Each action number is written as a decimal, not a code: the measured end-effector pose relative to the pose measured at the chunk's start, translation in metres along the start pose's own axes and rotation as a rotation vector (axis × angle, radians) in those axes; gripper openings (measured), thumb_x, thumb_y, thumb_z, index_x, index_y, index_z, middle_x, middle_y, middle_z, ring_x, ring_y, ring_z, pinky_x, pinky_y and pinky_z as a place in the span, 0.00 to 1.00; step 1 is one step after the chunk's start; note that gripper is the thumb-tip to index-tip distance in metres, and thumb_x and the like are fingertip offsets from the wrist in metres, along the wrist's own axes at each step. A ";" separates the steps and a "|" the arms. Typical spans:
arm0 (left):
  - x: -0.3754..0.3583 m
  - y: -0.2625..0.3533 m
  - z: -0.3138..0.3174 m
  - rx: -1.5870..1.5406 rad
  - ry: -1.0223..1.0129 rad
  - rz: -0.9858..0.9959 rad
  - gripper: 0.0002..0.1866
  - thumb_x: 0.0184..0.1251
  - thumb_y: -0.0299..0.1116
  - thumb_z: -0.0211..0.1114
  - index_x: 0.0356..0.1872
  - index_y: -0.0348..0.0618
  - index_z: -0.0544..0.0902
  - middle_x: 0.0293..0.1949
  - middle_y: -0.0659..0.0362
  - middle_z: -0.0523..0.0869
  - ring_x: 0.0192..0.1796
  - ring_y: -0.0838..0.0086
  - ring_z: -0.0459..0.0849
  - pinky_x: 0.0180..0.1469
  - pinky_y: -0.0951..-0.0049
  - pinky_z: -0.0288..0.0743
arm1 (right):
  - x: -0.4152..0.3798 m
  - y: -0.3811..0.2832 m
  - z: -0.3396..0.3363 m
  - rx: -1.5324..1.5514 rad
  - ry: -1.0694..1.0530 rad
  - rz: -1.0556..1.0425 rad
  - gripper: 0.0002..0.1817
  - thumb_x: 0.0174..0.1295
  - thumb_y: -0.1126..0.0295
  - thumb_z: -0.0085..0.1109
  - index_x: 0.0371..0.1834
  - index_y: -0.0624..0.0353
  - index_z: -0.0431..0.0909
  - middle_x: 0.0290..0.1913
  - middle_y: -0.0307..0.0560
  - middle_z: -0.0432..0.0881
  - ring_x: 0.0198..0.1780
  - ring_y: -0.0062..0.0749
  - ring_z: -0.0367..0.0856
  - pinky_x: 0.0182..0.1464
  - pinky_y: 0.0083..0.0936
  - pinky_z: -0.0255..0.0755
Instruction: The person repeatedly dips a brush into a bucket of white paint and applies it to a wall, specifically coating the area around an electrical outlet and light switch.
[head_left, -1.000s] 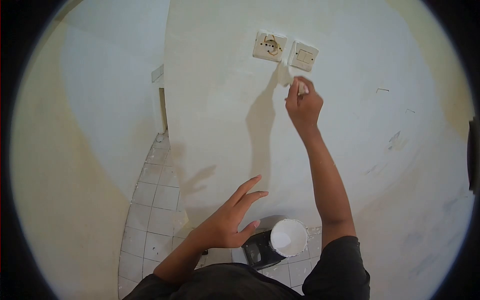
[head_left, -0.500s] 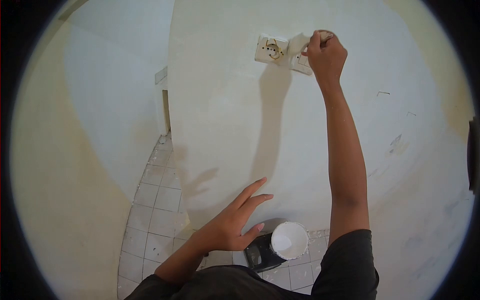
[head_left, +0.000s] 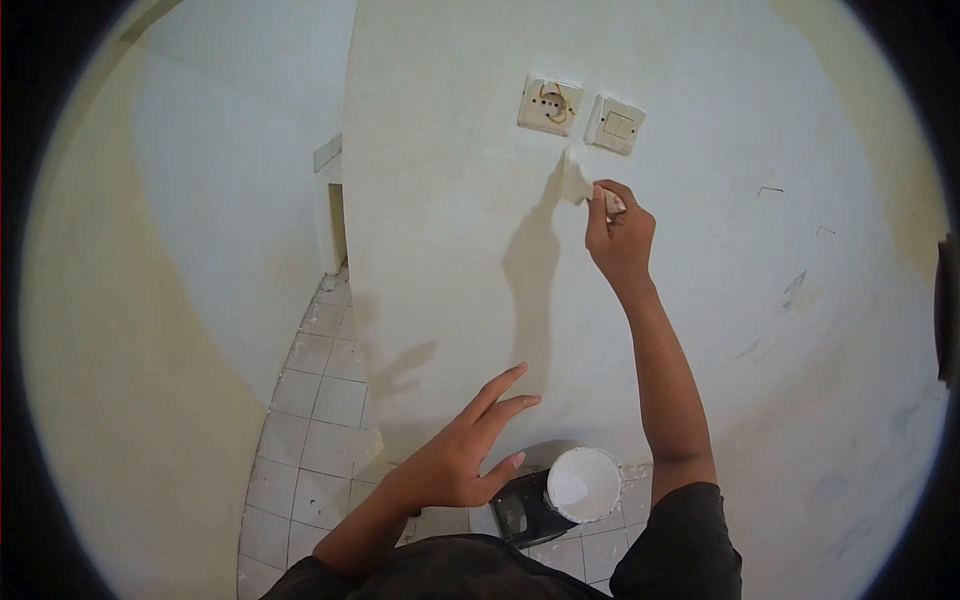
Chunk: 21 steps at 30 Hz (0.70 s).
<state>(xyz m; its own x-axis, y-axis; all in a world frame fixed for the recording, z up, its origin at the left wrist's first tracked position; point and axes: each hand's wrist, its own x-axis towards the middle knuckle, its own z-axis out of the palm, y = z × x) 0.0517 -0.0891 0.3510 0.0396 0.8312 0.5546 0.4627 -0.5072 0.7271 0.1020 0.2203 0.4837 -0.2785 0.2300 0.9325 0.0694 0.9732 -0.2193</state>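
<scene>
My right hand [head_left: 624,232] is closed round the handle of a paintbrush [head_left: 577,180], its whitish bristles up against the wall [head_left: 430,200] just below the gap between two wall fittings. The left fitting is a socket [head_left: 550,104] with a loose yellowish wire curled over its face; to its right sits a double light switch [head_left: 615,125]. Lower down, my left hand [head_left: 462,450] hangs in the air in front of the wall, fingers spread and nothing in it. Beyond its fingertips stands a white bucket [head_left: 585,485] with pale paint inside.
Under the bucket is a black stand [head_left: 527,510]. White floor tiles [head_left: 325,440] spotted with paint run along the wall's foot and off to the left. Staple-shaped marks [head_left: 770,190] and scuffs [head_left: 795,290] show on the wall at right. A wall corner lies at left.
My right hand and the paintbrush have come down and slightly left, from over the light switch to below the fittings, uncovering the switch. My left hand stays nearly where it was.
</scene>
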 end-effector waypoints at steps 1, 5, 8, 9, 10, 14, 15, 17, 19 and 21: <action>0.000 -0.001 0.000 0.002 0.001 -0.006 0.34 0.68 0.25 0.65 0.77 0.36 0.68 0.85 0.40 0.51 0.87 0.46 0.51 0.84 0.50 0.51 | 0.000 -0.003 -0.005 0.065 -0.021 0.093 0.09 0.75 0.74 0.60 0.48 0.71 0.83 0.31 0.54 0.89 0.26 0.31 0.88 0.29 0.29 0.82; 0.000 -0.003 0.003 -0.012 -0.008 -0.002 0.35 0.68 0.25 0.64 0.77 0.37 0.67 0.85 0.40 0.50 0.87 0.46 0.50 0.84 0.50 0.51 | 0.016 -0.026 -0.009 0.406 0.071 0.403 0.14 0.77 0.71 0.58 0.52 0.76 0.79 0.38 0.57 0.88 0.36 0.35 0.92 0.25 0.27 0.87; 0.002 0.000 0.008 -0.029 -0.021 -0.012 0.35 0.68 0.25 0.64 0.77 0.37 0.67 0.85 0.40 0.50 0.87 0.46 0.50 0.84 0.50 0.50 | 0.028 -0.026 -0.004 0.545 0.173 0.467 0.16 0.78 0.70 0.55 0.55 0.78 0.76 0.44 0.62 0.87 0.43 0.40 0.94 0.24 0.29 0.90; 0.002 0.000 0.009 -0.031 -0.023 -0.011 0.35 0.68 0.25 0.65 0.77 0.37 0.67 0.85 0.41 0.50 0.87 0.46 0.50 0.84 0.50 0.51 | 0.030 -0.024 -0.001 0.583 0.213 0.488 0.17 0.78 0.70 0.55 0.56 0.78 0.75 0.44 0.63 0.86 0.42 0.40 0.93 0.25 0.30 0.90; 0.002 0.001 0.010 -0.030 -0.023 -0.011 0.35 0.68 0.25 0.65 0.77 0.38 0.67 0.85 0.41 0.50 0.87 0.46 0.50 0.84 0.50 0.51 | 0.030 -0.021 0.001 0.623 0.251 0.508 0.17 0.78 0.70 0.55 0.58 0.77 0.74 0.43 0.64 0.86 0.41 0.40 0.93 0.25 0.30 0.90; 0.000 0.001 0.009 -0.020 -0.021 -0.016 0.34 0.69 0.24 0.64 0.77 0.37 0.67 0.85 0.41 0.51 0.87 0.46 0.51 0.83 0.50 0.52 | 0.023 -0.003 0.006 0.670 0.400 0.583 0.16 0.78 0.71 0.52 0.58 0.77 0.74 0.45 0.65 0.86 0.43 0.43 0.93 0.26 0.32 0.91; -0.001 -0.001 0.009 -0.023 -0.018 -0.014 0.34 0.69 0.24 0.64 0.77 0.37 0.67 0.85 0.41 0.51 0.87 0.47 0.51 0.83 0.50 0.53 | 0.020 0.004 0.004 0.690 0.446 0.609 0.16 0.78 0.71 0.52 0.58 0.77 0.73 0.46 0.64 0.87 0.44 0.44 0.93 0.27 0.32 0.90; -0.003 -0.002 0.009 -0.019 -0.009 -0.014 0.34 0.69 0.24 0.65 0.77 0.37 0.67 0.85 0.41 0.51 0.87 0.47 0.52 0.83 0.50 0.53 | 0.012 0.023 -0.001 0.723 0.546 0.636 0.17 0.77 0.72 0.51 0.59 0.77 0.72 0.48 0.65 0.87 0.45 0.46 0.93 0.31 0.33 0.91; -0.004 -0.002 0.008 -0.008 -0.001 -0.016 0.34 0.69 0.24 0.65 0.77 0.37 0.68 0.85 0.41 0.51 0.87 0.47 0.52 0.83 0.50 0.54 | 0.007 0.033 -0.009 0.725 0.701 0.692 0.17 0.77 0.72 0.50 0.59 0.77 0.72 0.48 0.66 0.87 0.45 0.47 0.93 0.35 0.34 0.91; -0.004 -0.003 0.009 0.004 0.008 -0.017 0.34 0.68 0.24 0.65 0.77 0.37 0.68 0.85 0.41 0.51 0.87 0.47 0.52 0.83 0.51 0.54 | 0.000 0.039 -0.015 0.740 0.829 0.703 0.18 0.76 0.71 0.48 0.60 0.79 0.70 0.48 0.68 0.86 0.47 0.48 0.93 0.38 0.35 0.94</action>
<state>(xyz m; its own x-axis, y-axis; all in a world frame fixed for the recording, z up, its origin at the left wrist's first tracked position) 0.0575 -0.0888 0.3427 0.0252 0.8378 0.5454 0.4664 -0.4924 0.7348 0.1188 0.2581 0.4796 0.2866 0.8724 0.3959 -0.6543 0.4801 -0.5843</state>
